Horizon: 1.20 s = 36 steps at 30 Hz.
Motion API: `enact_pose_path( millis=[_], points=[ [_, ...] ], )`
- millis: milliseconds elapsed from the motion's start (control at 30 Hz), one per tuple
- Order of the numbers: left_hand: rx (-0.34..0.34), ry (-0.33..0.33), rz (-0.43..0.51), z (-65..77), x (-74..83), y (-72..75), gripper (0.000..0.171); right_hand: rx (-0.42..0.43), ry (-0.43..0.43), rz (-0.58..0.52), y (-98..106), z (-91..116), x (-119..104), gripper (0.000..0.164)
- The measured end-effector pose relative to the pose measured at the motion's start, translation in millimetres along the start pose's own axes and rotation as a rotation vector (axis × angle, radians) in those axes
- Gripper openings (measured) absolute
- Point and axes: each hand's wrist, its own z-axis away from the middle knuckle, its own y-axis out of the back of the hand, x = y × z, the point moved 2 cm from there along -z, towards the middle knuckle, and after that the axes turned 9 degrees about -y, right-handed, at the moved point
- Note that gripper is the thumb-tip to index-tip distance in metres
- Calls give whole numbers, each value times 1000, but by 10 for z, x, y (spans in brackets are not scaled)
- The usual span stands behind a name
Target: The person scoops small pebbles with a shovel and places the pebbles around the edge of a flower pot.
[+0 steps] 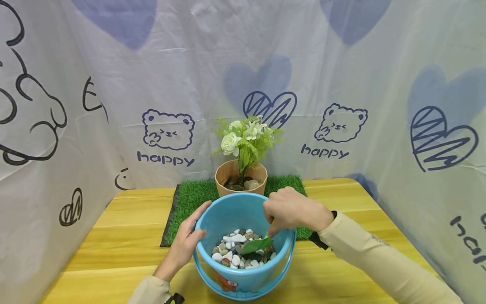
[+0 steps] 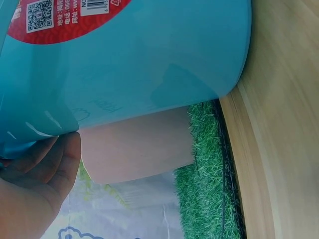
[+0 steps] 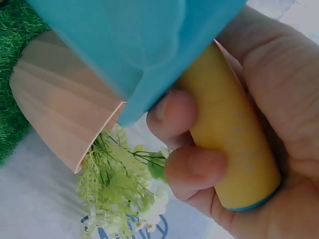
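A blue plastic bucket (image 1: 253, 277) stands upright at the table's front, with white, grey and brown pebbles (image 1: 228, 256) inside. My left hand (image 1: 184, 245) grips its left rim, thumb over the edge and fingers along the outer wall; in the left wrist view those fingers (image 2: 65, 162) touch the bucket's side. In my right hand (image 1: 296, 209), above the right rim, is a small garden trowel with a green blade (image 1: 256, 245), dipped among the stones. The right wrist view shows my fingers curled round its yellow handle (image 3: 227, 124). Part of the blade is hidden in the pebbles.
Directly behind the bucket, a peach flowerpot (image 1: 224, 169) holds white flowers (image 1: 243, 137) with green leaves and a few stones. It stands on a green grass mat (image 1: 193, 195). The wooden table (image 1: 125, 236) is bounded by printed cloth (image 1: 212, 76) at the back and sides.
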Motion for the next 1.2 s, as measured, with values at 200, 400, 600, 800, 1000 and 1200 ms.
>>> enact_pose_path(
  millis=[200,400,600,800,1000,1200],
  points=[
    [4,-7,0,4,2,-5,70,64,10,-18,-19,18,62,57],
    [0,-10,-2,-4,7,-6,70,184,-62,-44,59,44,201,49],
    [4,-4,-6,2,18,-8,68,180,-88,-51,40,62,242,42],
    [12,5,-6,5,19,-9,69,162,-38,-4,36,55,178,59],
    [20,10,-16,8,8,-5,69,145,-11,70,39,36,80,65],
    [18,13,-11,8,15,-13,68,210,-14,146,-53,-8,12,65]
  ],
)
